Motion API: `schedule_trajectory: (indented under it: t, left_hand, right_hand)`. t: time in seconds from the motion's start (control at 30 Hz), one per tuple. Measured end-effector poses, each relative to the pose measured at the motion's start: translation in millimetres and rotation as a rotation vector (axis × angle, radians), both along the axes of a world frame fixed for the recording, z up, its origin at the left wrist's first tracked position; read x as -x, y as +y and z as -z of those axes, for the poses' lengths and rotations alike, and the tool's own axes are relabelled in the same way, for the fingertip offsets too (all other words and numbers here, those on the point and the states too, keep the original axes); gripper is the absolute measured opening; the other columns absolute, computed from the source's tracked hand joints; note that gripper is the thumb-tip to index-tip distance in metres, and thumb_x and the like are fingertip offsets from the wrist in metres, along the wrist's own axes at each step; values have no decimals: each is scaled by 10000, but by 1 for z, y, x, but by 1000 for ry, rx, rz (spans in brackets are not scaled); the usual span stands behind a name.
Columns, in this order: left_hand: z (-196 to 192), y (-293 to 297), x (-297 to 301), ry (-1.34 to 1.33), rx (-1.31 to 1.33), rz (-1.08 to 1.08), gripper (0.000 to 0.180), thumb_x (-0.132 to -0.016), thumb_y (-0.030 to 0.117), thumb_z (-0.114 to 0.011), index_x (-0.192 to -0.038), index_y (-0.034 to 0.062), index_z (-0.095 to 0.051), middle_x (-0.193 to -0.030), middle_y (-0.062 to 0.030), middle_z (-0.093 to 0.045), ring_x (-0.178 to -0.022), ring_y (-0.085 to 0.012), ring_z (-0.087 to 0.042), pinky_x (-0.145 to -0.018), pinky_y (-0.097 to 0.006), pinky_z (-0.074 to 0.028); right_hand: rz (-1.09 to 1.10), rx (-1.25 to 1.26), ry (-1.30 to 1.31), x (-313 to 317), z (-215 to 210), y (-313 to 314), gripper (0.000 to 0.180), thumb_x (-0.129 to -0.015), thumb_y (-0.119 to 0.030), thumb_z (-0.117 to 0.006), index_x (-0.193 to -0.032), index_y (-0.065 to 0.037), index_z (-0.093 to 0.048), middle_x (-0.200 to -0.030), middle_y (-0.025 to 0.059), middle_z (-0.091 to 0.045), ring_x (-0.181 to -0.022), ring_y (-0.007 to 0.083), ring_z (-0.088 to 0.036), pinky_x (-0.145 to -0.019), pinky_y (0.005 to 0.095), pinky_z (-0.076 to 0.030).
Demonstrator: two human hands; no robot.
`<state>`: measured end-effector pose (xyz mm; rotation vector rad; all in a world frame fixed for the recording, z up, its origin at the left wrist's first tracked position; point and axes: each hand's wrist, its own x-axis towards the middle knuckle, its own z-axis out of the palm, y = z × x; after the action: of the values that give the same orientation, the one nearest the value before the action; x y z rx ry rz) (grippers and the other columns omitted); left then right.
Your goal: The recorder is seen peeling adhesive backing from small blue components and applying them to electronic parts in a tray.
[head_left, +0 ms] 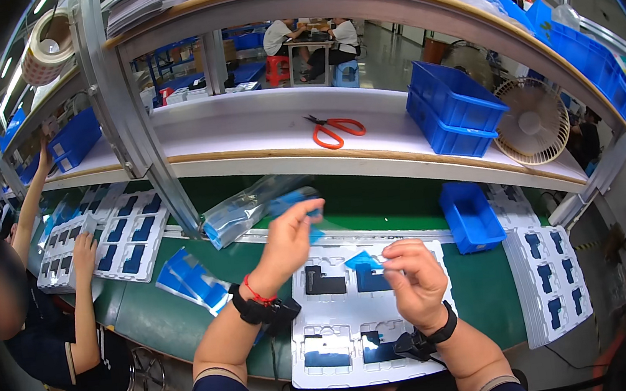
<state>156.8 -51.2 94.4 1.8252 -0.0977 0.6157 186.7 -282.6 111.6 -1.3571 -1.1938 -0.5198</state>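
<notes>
A white moulded tray [318,310] lies before me on the green bench, holding flat dark L-shaped parts [325,281] in its pockets. Over its upper right, my right hand [418,282] pinches a small piece of blue film [364,260] between thumb and fingertips. My left hand [284,237], above the tray's upper left corner, has thumb and fingers closed on a thin bluish film, smeared by motion. Whether the two films are one piece I cannot tell. Both wrists wear dark bands with devices; a red cord circles the left.
Blue-and-white film sheets [193,280] and a clear plastic bag [245,209] lie left. A blue bin [473,217] and stacked trays [527,302] stand right. Red-handled scissors [337,128], blue crates [449,112] and a fan [530,122] occupy the shelf. A co-worker [66,332] works at left.
</notes>
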Motion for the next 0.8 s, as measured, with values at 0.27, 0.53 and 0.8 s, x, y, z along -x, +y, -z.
schedule_trajectory:
  t: [0.27,0.53,0.8]
  left_hand:
    - [-22,-6,16,-47,-212,-4,221,-836,82,-631,-1037,-1,-667,-1058,-119,-671,-933,-184,-634,-830,-297,-483]
    - [-36,-30,28,34,-580,213,218,-726,208,-759,-822,19,-705,-757,-129,-675,-678,-251,-604,-633,-338,-464]
    - [-25,-18,30,27,-504,81,200,-780,213,-694,-767,13,-690,-691,-141,-646,-633,-296,-615,-580,-368,-465]
  right_hand:
    - [-109,-26,522,-13,23,6,254,-822,68,-616,-1015,-9,-469,-936,111,-597,-814,159,-592,-784,286,-487]
    - [-9,325,308,-3,17,9,635,-786,63,-624,-1352,-60,-363,-874,122,-629,-816,215,-641,-732,285,-501]
    - [-4,274,565,-21,41,21,200,-818,-48,-681,-997,-6,-601,-795,65,-656,-683,74,-608,-600,219,-490]
